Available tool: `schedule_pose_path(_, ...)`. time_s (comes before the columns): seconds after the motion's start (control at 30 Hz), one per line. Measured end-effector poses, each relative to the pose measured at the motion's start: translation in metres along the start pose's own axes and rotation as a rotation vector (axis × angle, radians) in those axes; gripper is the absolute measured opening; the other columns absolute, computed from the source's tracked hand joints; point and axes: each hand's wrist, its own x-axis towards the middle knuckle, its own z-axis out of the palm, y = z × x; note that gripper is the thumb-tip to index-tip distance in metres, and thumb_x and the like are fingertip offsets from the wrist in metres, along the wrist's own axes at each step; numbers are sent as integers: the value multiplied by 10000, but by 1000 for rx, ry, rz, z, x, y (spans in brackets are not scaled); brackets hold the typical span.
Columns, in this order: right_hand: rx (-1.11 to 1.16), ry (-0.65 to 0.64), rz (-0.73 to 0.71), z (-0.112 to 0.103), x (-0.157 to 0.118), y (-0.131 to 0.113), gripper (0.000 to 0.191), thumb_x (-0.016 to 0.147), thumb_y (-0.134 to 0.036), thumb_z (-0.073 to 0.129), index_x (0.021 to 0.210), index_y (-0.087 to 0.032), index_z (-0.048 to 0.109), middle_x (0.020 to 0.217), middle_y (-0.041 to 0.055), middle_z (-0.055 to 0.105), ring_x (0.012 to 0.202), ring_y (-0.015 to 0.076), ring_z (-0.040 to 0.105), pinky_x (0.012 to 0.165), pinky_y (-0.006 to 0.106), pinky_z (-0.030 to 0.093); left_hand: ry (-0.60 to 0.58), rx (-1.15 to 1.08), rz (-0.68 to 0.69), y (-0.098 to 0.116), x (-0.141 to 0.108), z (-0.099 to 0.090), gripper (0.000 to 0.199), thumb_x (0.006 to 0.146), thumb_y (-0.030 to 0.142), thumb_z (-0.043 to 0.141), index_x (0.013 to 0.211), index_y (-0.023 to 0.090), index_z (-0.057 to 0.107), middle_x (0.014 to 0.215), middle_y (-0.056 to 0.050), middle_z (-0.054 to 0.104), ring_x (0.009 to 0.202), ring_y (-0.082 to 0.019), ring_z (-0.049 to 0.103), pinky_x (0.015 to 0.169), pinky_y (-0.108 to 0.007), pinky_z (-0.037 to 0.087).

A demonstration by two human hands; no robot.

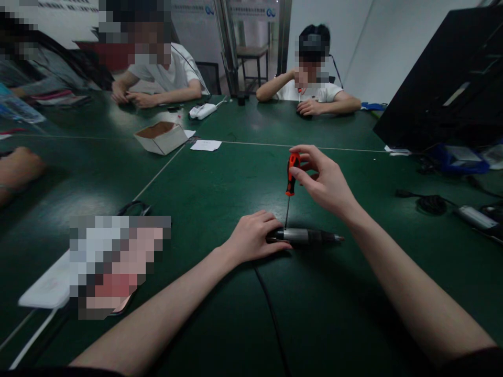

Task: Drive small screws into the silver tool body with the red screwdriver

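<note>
My left hand [259,236] is wrapped round the rear end of an electric screwdriver [301,236], a slim grey and black tool that lies on its side on the green table. Its tip points right. From beneath my left hand a black cord [271,303] runs toward me. My right hand [322,175] grips the red and black handle of a screwdriver [291,175] between thumb and fingers. The screwdriver stands nearly upright, its thin shaft reaching down to the tool's body just beside my left fingers. Whether the tip sits in a screw is too small to tell.
An open cardboard box [162,139] and a white paper [206,145] lie beyond my hands. At left are a white power strip [47,280] and a partly blurred pink item [126,267]. Cables [431,203] and a large dark panel [440,78] stand right. Co-workers sit across the table.
</note>
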Motion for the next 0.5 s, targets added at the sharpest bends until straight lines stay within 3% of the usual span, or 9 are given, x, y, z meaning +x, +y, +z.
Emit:
schedule_pose_path(0.2,50,91,75,2,1,3,347,774,-296,661,985,-224,395,849,1,654,730,158,636,589,266,497,-5,-5,2,0,1,-1,430,829,563,635,928,145,654,883,-62,666,785,-196,600,641,-281,443)
schedule_pose_path(0.37,61,32,58,1,0,1,322,804,-313,635,1005,-223,399,861,2,653,745,157,642,629,281,512,-16,-13,-2,1,1,-2,417,826,549,647,925,144,655,891,-62,666,784,-192,599,634,-273,441)
schedule_pose_path(0.5,17,5,27,-1,0,-1,277,837,-280,597,1073,-216,468,925,17,625,781,153,627,572,245,495,-2,-5,3,1,0,-2,422,830,556,639,923,144,658,892,-63,666,778,-190,597,635,-274,439)
